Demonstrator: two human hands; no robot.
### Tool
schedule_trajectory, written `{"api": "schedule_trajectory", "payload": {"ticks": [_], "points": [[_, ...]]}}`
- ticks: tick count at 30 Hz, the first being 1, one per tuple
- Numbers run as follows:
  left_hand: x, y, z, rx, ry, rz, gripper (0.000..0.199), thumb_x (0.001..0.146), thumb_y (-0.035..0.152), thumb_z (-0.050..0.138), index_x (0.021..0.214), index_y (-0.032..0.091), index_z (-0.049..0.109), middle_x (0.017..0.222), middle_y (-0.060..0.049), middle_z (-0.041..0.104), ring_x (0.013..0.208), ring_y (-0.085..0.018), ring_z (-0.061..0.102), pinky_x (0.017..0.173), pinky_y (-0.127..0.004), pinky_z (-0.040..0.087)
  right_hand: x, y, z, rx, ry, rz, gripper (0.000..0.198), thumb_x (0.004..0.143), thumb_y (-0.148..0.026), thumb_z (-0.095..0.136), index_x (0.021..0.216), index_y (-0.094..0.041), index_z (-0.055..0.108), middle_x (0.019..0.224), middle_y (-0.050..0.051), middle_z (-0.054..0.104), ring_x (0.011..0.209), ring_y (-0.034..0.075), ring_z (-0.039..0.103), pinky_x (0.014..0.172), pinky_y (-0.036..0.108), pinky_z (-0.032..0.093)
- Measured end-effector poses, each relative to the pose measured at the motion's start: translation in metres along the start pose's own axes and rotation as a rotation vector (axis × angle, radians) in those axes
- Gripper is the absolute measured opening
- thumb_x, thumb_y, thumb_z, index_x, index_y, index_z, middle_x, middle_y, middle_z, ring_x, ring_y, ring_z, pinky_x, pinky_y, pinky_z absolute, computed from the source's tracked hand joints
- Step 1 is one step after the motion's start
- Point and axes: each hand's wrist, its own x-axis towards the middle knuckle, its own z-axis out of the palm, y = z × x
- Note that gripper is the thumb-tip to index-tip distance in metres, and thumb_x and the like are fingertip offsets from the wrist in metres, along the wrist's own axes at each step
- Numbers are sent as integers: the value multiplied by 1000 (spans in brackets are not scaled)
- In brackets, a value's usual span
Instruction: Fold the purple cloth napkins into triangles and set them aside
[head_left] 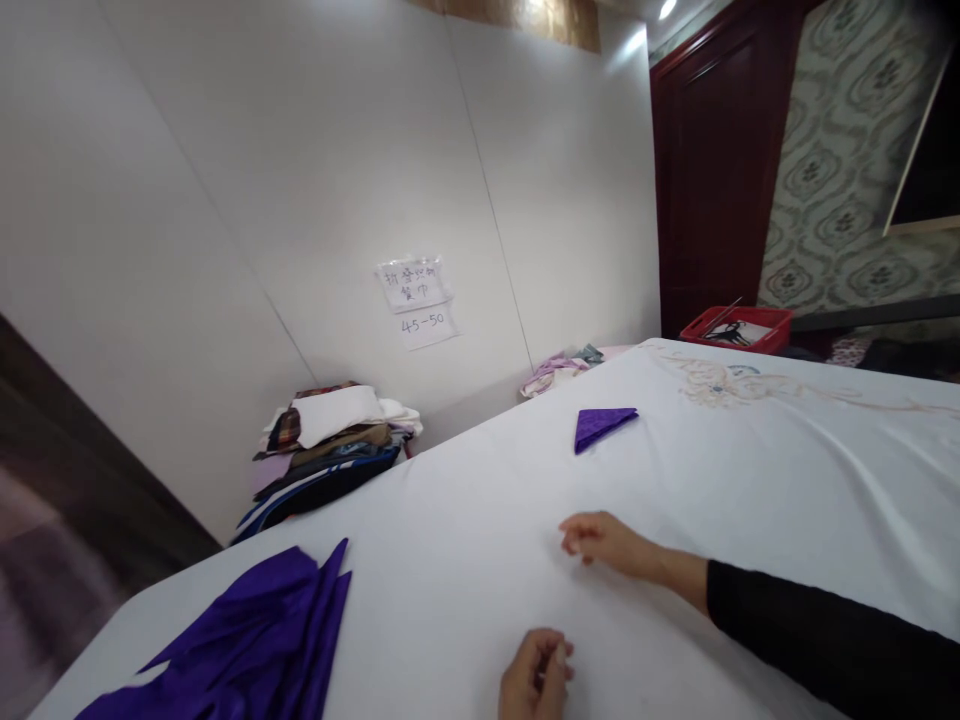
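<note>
My right hand reaches in from the right in a black sleeve, just above the white tablecloth. Its fingers are loosely bent and apart, with nothing in them. Beyond it lies a purple napkin folded into a small triangle. At the bottom edge my left hand shows only in part, fingers curled with a gap to the thumb, and I see nothing held there. A loose pile of purple napkins spreads over the table's left corner, apart from both hands.
Stacked folded clothes stand beyond the table's far edge, with more cloth further right. A red basket holding scissors is at the back right. A white wall panel carries handwritten paper signs.
</note>
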Motion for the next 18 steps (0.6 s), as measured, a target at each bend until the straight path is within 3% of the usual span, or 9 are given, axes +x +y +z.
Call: {"api": "schedule_trajectory", "payload": {"ticks": [4,8,11,13,18], "points": [[-7,18,-59,201,71,184,43,69,63,52,76,22,64,71,-3,67,62,-17,61,54,-24,47,-55,-24,40,-424,-322,-316,40,71,-16,55,109,-25,63,110,5,64,103,22,56,93,38,40],[-16,25,-142,496,269,235,26,74,45,53,85,25,65,83,-2,70,73,-21,64,64,-28,50,-95,-32,51,-479,-492,-379,45,79,-25,54,124,-29,53,129,6,52,122,24,42,102,42,32],[-26,29,-201,710,499,242,21,76,32,49,86,21,63,86,-3,69,82,-21,64,75,-31,49,-111,-14,55,-429,-490,-301,43,81,-34,53,124,-35,52,131,4,50,123,25,41,103,44,33],[-34,29,-234,786,639,172,20,75,25,48,86,17,62,89,-6,67,84,-21,62,79,-32,48,-116,6,61,-409,-475,-267,44,80,-37,55,123,-39,51,132,2,49,122,27,43,102,45,34],[-50,29,-284,932,925,38,23,74,20,50,93,14,61,101,-11,60,99,-22,55,91,-35,40,-113,57,85,-502,-553,-353,45,78,-40,55,123,-43,49,133,-1,47,122,31,41,102,49,35]]}}
